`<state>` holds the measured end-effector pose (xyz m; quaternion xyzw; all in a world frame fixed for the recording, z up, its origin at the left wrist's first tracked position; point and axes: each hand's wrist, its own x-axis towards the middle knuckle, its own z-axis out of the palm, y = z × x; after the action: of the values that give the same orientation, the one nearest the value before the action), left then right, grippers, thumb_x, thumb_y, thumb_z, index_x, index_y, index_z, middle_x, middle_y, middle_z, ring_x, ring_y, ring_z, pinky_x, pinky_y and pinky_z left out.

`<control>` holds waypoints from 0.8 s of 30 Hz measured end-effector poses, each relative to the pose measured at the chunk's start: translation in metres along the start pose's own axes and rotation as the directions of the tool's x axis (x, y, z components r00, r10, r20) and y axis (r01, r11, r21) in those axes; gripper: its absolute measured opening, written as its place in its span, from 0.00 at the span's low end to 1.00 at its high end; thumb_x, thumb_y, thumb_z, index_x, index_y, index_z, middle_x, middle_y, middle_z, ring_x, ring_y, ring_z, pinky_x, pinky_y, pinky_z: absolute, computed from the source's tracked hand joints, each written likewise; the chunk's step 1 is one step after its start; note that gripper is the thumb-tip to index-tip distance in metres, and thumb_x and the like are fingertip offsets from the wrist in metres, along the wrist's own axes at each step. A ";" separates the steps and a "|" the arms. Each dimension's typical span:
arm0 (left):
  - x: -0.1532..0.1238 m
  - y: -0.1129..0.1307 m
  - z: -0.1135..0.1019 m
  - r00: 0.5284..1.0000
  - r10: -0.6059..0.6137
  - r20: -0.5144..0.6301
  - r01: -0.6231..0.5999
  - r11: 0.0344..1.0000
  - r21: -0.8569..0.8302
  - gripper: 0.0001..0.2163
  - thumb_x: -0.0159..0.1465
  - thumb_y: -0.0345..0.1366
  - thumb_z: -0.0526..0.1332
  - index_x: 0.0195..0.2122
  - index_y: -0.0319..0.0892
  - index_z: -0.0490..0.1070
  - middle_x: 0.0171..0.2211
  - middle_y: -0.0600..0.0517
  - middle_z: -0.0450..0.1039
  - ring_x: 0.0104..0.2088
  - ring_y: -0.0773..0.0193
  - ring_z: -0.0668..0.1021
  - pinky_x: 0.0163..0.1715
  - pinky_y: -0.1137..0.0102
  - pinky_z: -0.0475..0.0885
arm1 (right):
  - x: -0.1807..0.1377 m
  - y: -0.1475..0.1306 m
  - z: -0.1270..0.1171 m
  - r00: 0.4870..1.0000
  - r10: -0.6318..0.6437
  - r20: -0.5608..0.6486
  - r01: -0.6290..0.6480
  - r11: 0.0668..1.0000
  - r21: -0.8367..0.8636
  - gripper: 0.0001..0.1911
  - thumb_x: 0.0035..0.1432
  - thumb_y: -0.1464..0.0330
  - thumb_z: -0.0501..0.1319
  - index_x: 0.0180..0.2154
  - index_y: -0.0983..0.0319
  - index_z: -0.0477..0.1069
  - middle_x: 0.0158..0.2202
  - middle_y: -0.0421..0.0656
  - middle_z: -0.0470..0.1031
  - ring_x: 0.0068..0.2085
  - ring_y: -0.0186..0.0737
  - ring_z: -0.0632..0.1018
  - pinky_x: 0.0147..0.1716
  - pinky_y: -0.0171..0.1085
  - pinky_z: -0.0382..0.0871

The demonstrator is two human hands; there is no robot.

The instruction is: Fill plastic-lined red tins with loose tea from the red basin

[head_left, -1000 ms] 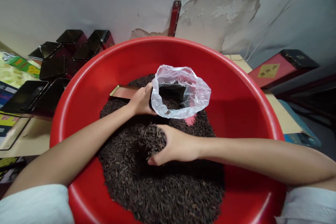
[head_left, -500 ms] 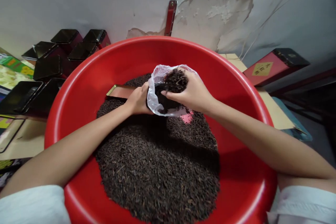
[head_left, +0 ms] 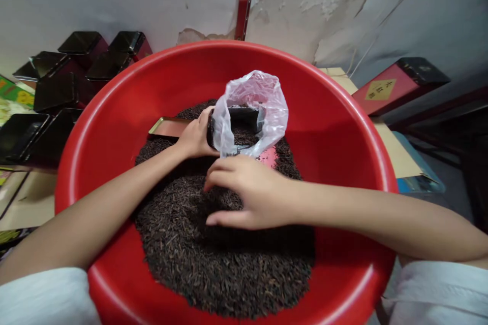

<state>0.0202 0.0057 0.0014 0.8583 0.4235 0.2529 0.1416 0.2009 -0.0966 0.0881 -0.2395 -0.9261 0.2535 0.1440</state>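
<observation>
My left hand [head_left: 197, 134] grips the left side of a black-edged tea tin [head_left: 209, 132], which tilts with its mouth toward me. A clear plastic bag [head_left: 275, 106] lines the tin and flares out over its mouth; dark tea leaves show inside. My right hand [head_left: 247, 188] is over the loose tea leaves [head_left: 224, 269], just in front of the bag, fingers apart and curved, no tea visible in it. These leaves form a wide heap in a large red basin [head_left: 346, 162]. Beneath the bag, a pink patch [head_left: 269, 156] shows, its kind unclear.
A pinkish, gold-rimmed rectangular tin piece [head_left: 170, 127] lies on the tea behind my left hand. Several dark tins [head_left: 57, 91] stand left of the basin. At the right, a red tin with a yellow label [head_left: 396, 86] stands on cardboard [head_left: 400, 155]. Behind rises a peeling wall [head_left: 312, 5].
My right hand has left the bag's mouth, where it held a handful of tea, and moved down toward me over the heap, now opened. The bag's rim stands higher and wider.
</observation>
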 end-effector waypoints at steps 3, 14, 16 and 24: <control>-0.001 0.000 0.001 1.000 -0.027 -0.007 0.027 1.000 -0.007 0.40 0.48 0.40 0.65 0.58 0.38 0.45 0.59 0.35 0.58 0.55 0.46 0.70 0.52 0.56 0.69 | 0.001 0.020 0.059 0.993 0.052 0.110 -0.040 0.992 -0.116 0.45 0.46 0.46 0.62 0.57 0.69 0.61 0.60 0.62 0.57 0.62 0.66 0.57 0.59 0.61 0.48; 0.000 -0.002 0.008 0.998 0.054 -0.027 -0.055 0.998 -0.023 0.45 0.43 0.45 0.68 0.59 0.33 0.51 0.59 0.31 0.58 0.53 0.41 0.71 0.51 0.56 0.69 | 0.025 0.081 0.119 0.937 0.266 0.228 -0.311 0.930 0.196 0.67 0.37 0.43 0.65 0.66 0.68 0.33 0.67 0.59 0.33 0.67 0.58 0.40 0.65 0.54 0.37; 0.000 -0.003 0.009 0.998 0.064 -0.023 -0.064 0.998 -0.008 0.45 0.43 0.45 0.68 0.59 0.32 0.50 0.59 0.31 0.57 0.54 0.41 0.70 0.52 0.55 0.68 | 0.039 0.083 0.122 0.964 0.197 0.176 -0.232 0.950 0.207 0.66 0.35 0.47 0.68 0.65 0.68 0.36 0.67 0.58 0.38 0.67 0.57 0.43 0.65 0.53 0.37; -0.001 -0.006 0.011 0.997 0.076 -0.021 -0.076 0.997 -0.015 0.47 0.43 0.47 0.69 0.59 0.33 0.48 0.60 0.32 0.55 0.56 0.42 0.68 0.54 0.56 0.66 | 0.044 0.048 0.099 0.906 0.278 0.318 -0.341 0.926 0.164 0.47 0.40 0.63 0.69 0.58 0.75 0.56 0.59 0.61 0.59 0.60 0.55 0.64 0.60 0.47 0.58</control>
<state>0.0219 0.0083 -0.0108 0.8701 0.3898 0.2701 0.1346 0.1433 -0.0774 -0.0137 -0.3277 -0.8539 0.4043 -0.0100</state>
